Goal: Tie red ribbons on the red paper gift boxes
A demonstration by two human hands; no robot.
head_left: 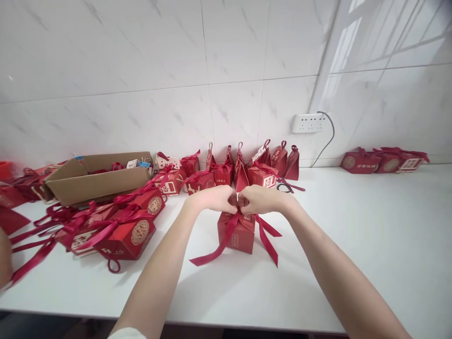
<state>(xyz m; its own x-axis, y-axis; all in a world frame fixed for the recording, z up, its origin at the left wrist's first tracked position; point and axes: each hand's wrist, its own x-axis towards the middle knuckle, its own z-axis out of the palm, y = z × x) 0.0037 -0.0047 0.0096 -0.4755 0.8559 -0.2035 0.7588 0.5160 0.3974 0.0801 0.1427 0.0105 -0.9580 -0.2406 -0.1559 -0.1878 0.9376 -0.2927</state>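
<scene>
A small red gift box stands on the white counter in front of me. Its dark red ribbon trails down both sides onto the counter. My left hand and my right hand meet knuckle to knuckle right above the box top. Both are closed, pinching the ribbon where it crosses over the lid. The knot itself is hidden behind my fingers.
Red boxes with ribbons lie piled at left, beside an open cardboard carton. More red boxes and pointed red bags line the tiled wall. A few flat red boxes sit far right under a socket strip with a cable.
</scene>
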